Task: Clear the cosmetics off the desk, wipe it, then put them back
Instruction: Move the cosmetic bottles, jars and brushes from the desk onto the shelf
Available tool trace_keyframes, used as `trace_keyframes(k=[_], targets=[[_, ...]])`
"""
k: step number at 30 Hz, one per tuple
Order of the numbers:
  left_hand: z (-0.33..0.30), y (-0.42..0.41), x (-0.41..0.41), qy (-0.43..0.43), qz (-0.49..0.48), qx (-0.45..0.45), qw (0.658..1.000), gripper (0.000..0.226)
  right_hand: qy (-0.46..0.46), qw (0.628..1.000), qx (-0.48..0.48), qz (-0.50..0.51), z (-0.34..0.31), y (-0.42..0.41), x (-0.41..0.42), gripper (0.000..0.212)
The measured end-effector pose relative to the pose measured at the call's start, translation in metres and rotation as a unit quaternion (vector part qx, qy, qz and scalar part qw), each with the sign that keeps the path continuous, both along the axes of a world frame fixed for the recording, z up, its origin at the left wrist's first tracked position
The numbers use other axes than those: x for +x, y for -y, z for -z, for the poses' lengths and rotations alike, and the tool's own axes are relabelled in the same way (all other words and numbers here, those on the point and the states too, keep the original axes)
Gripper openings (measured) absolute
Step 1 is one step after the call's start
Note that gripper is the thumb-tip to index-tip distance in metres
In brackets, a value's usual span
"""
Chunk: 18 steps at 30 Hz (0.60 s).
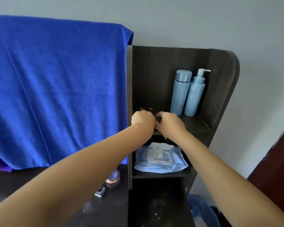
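Note:
Both my hands reach onto the upper shelf [195, 124] of a dark wooden unit. My left hand [142, 117] is curled over small dark items at the shelf's left end, and my right hand [168, 122] is right beside it, pinching a small dark object [157, 119] between the two hands. What exactly each hand holds is hidden. Two light blue bottles stand at the shelf's right: a capped one [179, 92] and a pump one [194, 95]. On the desk [10, 182] below my left arm sit a small round jar [112, 180] and a tiny box [100, 191].
A pack of wet wipes [161, 158] with its lid open lies on the lower shelf. A big blue towel [56, 89] hangs over the desk's back at the left. A blue bin [202, 212] and a dark red door [275, 174] are at the lower right.

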<state>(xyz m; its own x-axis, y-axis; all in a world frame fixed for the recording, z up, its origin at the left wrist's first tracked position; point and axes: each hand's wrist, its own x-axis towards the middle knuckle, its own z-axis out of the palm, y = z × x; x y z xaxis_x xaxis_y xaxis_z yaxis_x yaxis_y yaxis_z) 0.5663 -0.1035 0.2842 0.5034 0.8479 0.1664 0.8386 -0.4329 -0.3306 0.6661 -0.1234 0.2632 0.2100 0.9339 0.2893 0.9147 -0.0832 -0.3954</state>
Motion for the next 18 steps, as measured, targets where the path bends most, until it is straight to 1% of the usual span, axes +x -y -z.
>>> trace_keyframes(k=[2,6,9,11,13,15,16,17,18], targets=[[0.005,0.0,0.001,-0.042,-0.007,-0.007,0.999,0.033,0.013,1.0,0.0,-0.005,0.002,-0.002,-0.002,0.026],[0.01,0.003,-0.006,-0.053,-0.019,-0.009,0.998,0.043,0.029,0.999,0.015,-0.012,0.005,-0.002,-0.004,0.031],[0.009,0.014,-0.01,-0.058,0.002,0.001,0.998,0.045,0.022,0.999,0.02,-0.019,0.007,-0.003,-0.005,0.033],[0.004,0.024,-0.017,-0.015,0.017,0.02,1.0,0.039,-0.029,0.999,0.04,-0.019,0.009,-0.002,-0.002,0.033],[0.007,0.03,-0.038,0.061,0.061,0.076,0.993,0.028,-0.087,0.992,0.093,-0.009,0.007,0.005,0.0,0.029],[0.012,0.037,-0.073,0.135,0.116,0.129,0.976,0.015,-0.121,0.979,0.162,-0.012,0.005,0.02,-0.004,0.024],[0.019,0.037,-0.094,0.188,0.147,0.143,0.961,0.009,-0.139,0.971,0.192,-0.025,0.004,0.029,-0.01,0.022],[0.029,0.035,-0.116,0.242,0.161,0.141,0.946,0.012,-0.157,0.963,0.217,-0.042,0.002,0.04,-0.02,0.021],[0.043,0.032,-0.14,0.282,0.156,0.121,0.939,0.02,-0.174,0.954,0.237,-0.059,0.003,0.049,-0.032,0.02]])
